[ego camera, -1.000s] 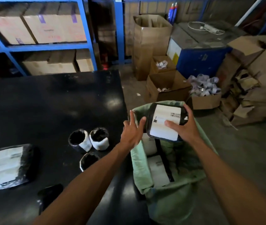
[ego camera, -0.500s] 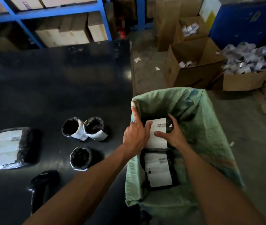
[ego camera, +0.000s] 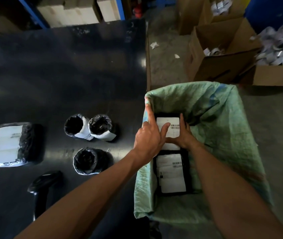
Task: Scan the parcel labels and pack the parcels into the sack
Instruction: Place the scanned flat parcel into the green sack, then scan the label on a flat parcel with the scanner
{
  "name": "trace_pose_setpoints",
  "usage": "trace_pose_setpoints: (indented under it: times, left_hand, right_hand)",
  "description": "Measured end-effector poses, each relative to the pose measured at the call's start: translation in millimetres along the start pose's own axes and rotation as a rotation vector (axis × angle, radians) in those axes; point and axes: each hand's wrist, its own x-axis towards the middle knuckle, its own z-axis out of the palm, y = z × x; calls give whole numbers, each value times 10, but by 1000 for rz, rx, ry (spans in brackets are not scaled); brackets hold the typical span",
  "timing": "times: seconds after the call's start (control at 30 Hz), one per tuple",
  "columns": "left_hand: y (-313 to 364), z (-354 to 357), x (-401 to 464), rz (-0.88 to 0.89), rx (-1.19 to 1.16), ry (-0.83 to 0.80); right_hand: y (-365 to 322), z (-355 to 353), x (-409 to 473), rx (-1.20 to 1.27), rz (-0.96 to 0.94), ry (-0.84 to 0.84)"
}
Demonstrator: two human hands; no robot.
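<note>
Inspecting the sack (ego camera: 223, 118), I found two flat parcels already inside it. The nearer parcel (ego camera: 171, 173) lay face up on the bottom, its label showing. The far parcel (ego camera: 169, 125) was being set down just beyond it, edge to edge as far as I could judge.

My right hand (ego camera: 183, 137) gripped the far parcel at its near right side, fingers curled around the edge. My left hand (ego camera: 150, 140) was spread, thumb pressing on the label and index finger extended along the sack's left rim; it held nothing closed.

Outstanding on the table (ego camera: 59, 75): one flat wrapped parcel (ego camera: 14, 144) at the left and three round black-wrapped parcels (ego camera: 89, 126) in the middle. The scanner (ego camera: 44, 181) lay near the front edge, unattended. Whether those four had been scanned, I could not tell. I judged the packing less than half done.

Both parcels in the sack had their long axis running away from me, barcodes toward the right edge.
</note>
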Motion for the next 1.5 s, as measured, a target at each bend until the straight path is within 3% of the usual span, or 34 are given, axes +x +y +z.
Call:
trace_pose_setpoints:
  times: [0.3, 0.5, 0.67, 0.87, 1.03, 1.2, 1.37, 1.5]
  left_hand:
    - [-29, -18, -50, 17, -63, -19]
    - [-13, -124, -116, -4, -172, -84]
    - [-125, -329, -160, 0, -231, -148]
    - [-764, -822, -140, 36, -265, 170]
    - [-1880, -1314, -135, 19, -233, 442]
    - [-3212, -1716, -249, -160, -147, 494]
    - [-4182, -1893, -505, -304, -118, 338]
    - [-4670, -1856, -703, -323, -80, 210]
  right_hand:
    - [-65, 39, -222, -252, 114, 23]
    - [-135, -134, -544, -174, 118, 152]
    - [-593, -455, -977, -75, 58, 291]
    - [-1545, -535, -1563, -110, -144, 397]
    - [-2337, 107, -1912, -102, -289, 360]
    - [-2866, 1129, -2068, -130, -397, 230]
    - [-3164, 2125, -2228, -267, -422, 86]
    - [-3139, 2839, -2370, -343, -310, -33]
